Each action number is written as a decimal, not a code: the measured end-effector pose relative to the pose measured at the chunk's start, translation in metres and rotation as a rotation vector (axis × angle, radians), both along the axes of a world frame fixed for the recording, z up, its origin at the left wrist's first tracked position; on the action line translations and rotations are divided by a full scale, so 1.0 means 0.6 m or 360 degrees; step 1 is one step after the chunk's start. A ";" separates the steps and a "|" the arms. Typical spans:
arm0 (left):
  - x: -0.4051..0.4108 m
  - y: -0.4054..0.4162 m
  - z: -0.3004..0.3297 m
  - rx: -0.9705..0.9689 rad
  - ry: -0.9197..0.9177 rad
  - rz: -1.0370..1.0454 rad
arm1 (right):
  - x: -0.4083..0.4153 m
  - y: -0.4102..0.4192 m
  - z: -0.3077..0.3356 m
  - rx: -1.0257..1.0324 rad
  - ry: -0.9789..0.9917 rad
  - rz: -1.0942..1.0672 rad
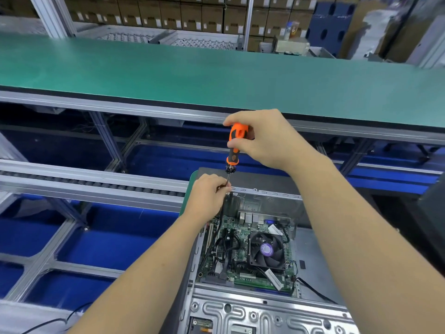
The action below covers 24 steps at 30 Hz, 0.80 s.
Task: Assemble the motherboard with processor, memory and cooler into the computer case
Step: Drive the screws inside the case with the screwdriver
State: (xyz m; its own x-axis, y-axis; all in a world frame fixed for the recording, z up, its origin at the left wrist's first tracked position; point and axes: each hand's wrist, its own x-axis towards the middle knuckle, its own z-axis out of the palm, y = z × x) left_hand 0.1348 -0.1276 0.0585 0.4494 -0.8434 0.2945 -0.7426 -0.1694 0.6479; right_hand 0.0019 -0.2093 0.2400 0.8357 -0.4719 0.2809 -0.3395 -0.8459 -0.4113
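Right hand (pixel 262 138) grips the orange screwdriver (pixel 235 145); left hand (pixel 208 191) pinches its shaft; motherboard (pixel 243 251), fan cooler (pixel 266 249), inside open case (pixel 313 256); board lettering unreadable.

White print reading what looks like "A75H V.1.0" runs along the near edge of the motherboard (pixel 243 251); nothing else is legible.

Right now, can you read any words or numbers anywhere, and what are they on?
"A75H V.1.0", roughly; small and soft: white print on the motherboard near edge.
Fan sticker on the cooler: too blurred.
White strip label: too small.
Cardboard boxes labels: unreadable.
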 end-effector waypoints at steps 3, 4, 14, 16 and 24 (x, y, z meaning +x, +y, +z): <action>-0.002 0.001 -0.001 -0.0014 -0.0017 0.0006 | -0.002 0.004 0.002 0.0033 -0.0022 0.0002; -0.002 0.002 0.000 -0.0006 -0.0016 -0.0003 | -0.003 0.005 0.001 0.0058 -0.0026 0.0036; -0.006 0.008 0.009 0.0015 0.0018 -0.0053 | -0.005 0.008 -0.010 0.0000 -0.0084 0.0001; -0.004 0.008 0.008 0.0008 0.0029 -0.0034 | -0.009 0.009 -0.006 0.0001 -0.0179 -0.0009; -0.009 0.008 0.010 -0.0019 0.0034 -0.0094 | -0.009 0.006 -0.005 -0.0033 -0.0192 -0.0079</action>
